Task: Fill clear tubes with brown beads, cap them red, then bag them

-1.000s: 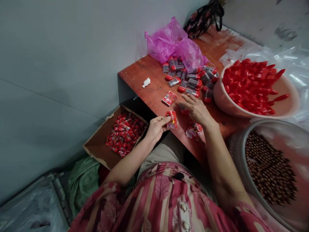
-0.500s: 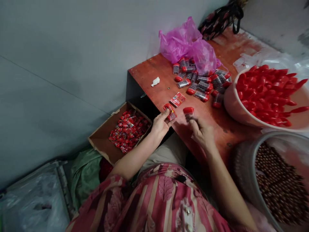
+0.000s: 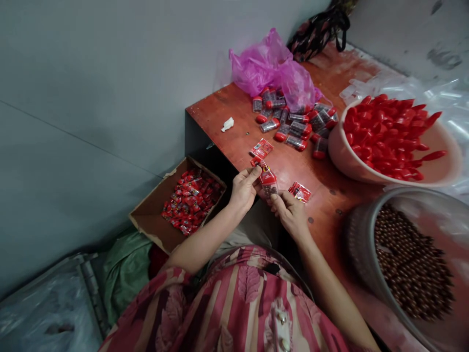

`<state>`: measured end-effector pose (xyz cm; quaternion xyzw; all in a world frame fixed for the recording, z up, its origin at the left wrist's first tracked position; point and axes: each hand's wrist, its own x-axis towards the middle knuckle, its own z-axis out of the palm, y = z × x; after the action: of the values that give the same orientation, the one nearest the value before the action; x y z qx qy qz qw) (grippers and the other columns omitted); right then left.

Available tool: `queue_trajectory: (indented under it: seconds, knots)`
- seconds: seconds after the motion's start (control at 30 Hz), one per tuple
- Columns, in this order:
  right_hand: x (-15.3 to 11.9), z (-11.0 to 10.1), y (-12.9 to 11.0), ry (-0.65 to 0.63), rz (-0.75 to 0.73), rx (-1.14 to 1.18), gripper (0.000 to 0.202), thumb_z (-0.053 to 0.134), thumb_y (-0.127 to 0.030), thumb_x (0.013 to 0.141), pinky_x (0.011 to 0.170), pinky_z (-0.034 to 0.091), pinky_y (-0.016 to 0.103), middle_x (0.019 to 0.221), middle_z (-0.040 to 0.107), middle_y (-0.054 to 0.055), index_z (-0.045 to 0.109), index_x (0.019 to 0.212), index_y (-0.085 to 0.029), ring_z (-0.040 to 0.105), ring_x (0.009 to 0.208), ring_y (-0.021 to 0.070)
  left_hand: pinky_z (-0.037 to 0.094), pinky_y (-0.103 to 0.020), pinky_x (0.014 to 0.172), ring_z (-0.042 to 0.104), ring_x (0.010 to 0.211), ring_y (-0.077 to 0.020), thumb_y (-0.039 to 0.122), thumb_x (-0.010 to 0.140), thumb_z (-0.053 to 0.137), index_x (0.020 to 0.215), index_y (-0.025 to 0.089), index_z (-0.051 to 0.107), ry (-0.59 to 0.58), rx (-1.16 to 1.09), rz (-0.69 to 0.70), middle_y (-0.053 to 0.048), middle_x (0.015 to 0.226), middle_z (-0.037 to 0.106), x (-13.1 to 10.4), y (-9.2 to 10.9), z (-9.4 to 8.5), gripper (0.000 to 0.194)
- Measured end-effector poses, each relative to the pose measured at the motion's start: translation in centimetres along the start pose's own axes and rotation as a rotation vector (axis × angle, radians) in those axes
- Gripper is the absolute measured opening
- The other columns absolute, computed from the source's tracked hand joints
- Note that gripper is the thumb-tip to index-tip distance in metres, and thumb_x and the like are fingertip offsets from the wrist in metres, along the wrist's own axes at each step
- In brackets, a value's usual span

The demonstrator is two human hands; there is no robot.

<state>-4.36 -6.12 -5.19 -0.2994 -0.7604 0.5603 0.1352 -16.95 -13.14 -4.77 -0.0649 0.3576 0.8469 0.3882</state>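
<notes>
Over the table's near edge, my left hand [image 3: 245, 189] pinches a red printed wrapper [image 3: 266, 173]. The wrapper sits around the top of a small clear container [image 3: 270, 189] of dark beads, which my right hand [image 3: 289, 210] grips by its lower part. Flat red packets [image 3: 261, 148] lie on the table just beyond my left hand, and more red packets [image 3: 300, 191] are to the right of my right hand. Further back, several red-capped containers [image 3: 296, 142] lie in a loose pile.
A pink bowl [image 3: 366, 171] of red caps and a grey tub [image 3: 361, 244] of brown beads stand right. A purple bag [image 3: 256, 66] lies behind the pile, white scrap [image 3: 227, 124] near the left edge. Below left is a cardboard box [image 3: 146, 215] of red wrapped items.
My right hand has moved left with the container and met the wrapper in my left hand. Red packets formerly hidden by my right hand now show. The view has shifted slightly.
</notes>
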Motion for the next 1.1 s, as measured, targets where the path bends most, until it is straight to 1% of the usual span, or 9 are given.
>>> queue_trajectory:
  seconds: [0.1,0.23,0.33,0.43,0.57,0.63,0.83,0.97,1.1]
  knots:
    - [0.0,0.1,0.1,-0.021,0.035,0.103,0.036,0.051,-0.053,0.087,0.045,0.040,0.024,0.061,0.059,0.000,0.061,0.081,-0.018,0.050,0.048,0.0120,0.049,-0.023,0.063,0.063,0.060,-0.0097,0.032,0.058,0.087,0.076,0.013,0.061,-0.053,0.019,-0.001,0.001,0.070,0.068,0.0,0.1,0.1,0.036]
    - [0.0,0.2,0.1,0.167,-0.114,-0.217,0.030,0.051,-0.044,0.089,0.053,0.040,0.026,0.063,0.060,0.001,0.065,0.087,-0.018,0.053,0.055,0.0142,0.050,-0.022,0.063,0.064,0.062,-0.0098,0.031,0.057,0.088,0.080,0.013,0.063,-0.130,0.083,-0.023,0.000,0.072,0.069,0.1,0.0,0.2,0.038]
    - [0.0,0.0,0.3,0.171,-0.161,-0.278,0.029,0.049,-0.042,0.090,0.054,0.040,0.026,0.065,0.062,0.003,0.065,0.088,-0.018,0.054,0.057,0.0149,0.050,-0.022,0.063,0.064,0.061,-0.0098,0.025,0.052,0.090,0.078,0.011,0.065,-0.137,0.155,-0.069,-0.001,0.072,0.070,0.1,-0.4,0.1,0.039]
    - [0.0,-0.2,0.6,0.126,-0.103,-0.172,0.029,0.050,-0.045,0.089,0.051,0.040,0.026,0.061,0.059,0.001,0.063,0.083,-0.019,0.053,0.053,0.0143,0.051,-0.024,0.064,0.064,0.061,-0.0104,0.026,0.053,0.089,0.074,0.010,0.068,-0.129,0.207,-0.108,-0.002,0.070,0.070,0.2,-0.4,-0.1,0.034]
    - [0.2,-0.3,0.9,-0.028,0.061,0.180,0.033,0.053,-0.052,0.086,0.044,0.039,0.023,0.060,0.059,0.000,0.059,0.077,-0.020,0.051,0.047,0.0121,0.050,-0.027,0.060,0.063,0.057,-0.0123,0.030,0.058,0.086,0.072,0.009,0.070,-0.200,0.278,-0.179,-0.003,0.066,0.069,0.4,0.1,-0.3,0.031]
    - [0.2,-0.4,0.9,-0.062,0.103,0.282,0.035,0.054,-0.054,0.084,0.043,0.039,0.023,0.062,0.060,0.000,0.058,0.076,-0.020,0.051,0.047,0.0115,0.051,-0.029,0.063,0.064,0.059,-0.0140,0.031,0.056,0.087,0.074,0.008,0.071,-0.234,0.307,-0.223,-0.005,0.068,0.071,0.4,0.5,-0.2,0.033]
    - [-0.1,-0.6,0.4,0.114,-0.030,-0.090,0.032,0.053,-0.048,0.086,0.049,0.038,0.024,0.056,0.055,-0.002,0.057,0.072,-0.020,0.049,0.049,0.0119,0.050,-0.028,0.066,0.064,0.061,-0.0128,0.025,0.053,0.087,0.071,0.009,0.071,-0.146,0.283,-0.199,-0.005,0.068,0.071,0.2,0.2,0.2,0.029]
    - [0.0,-0.9,0.2,0.040,0.002,-0.038,0.034,0.050,-0.049,0.088,0.048,0.038,0.024,0.057,0.056,-0.002,0.056,0.071,-0.020,0.050,0.048,0.0117,0.050,-0.028,0.068,0.064,0.061,-0.0134,0.026,0.056,0.086,0.072,0.008,0.070,-0.141,0.246,-0.253,-0.007,0.069,0.071,-0.1,-0.5,0.2,0.029]
    - [0.0,-0.9,0.1,0.138,-0.015,-0.136,0.033,0.054,-0.048,0.085,0.047,0.035,0.024,0.056,0.054,-0.002,0.055,0.068,-0.020,0.048,0.050,0.0118,0.050,-0.028,0.071,0.064,0.063,-0.0136,0.024,0.057,0.086,0.072,0.007,0.070,-0.163,0.234,-0.291,-0.008,0.069,0.071,-0.3,-0.7,0.0,0.028]
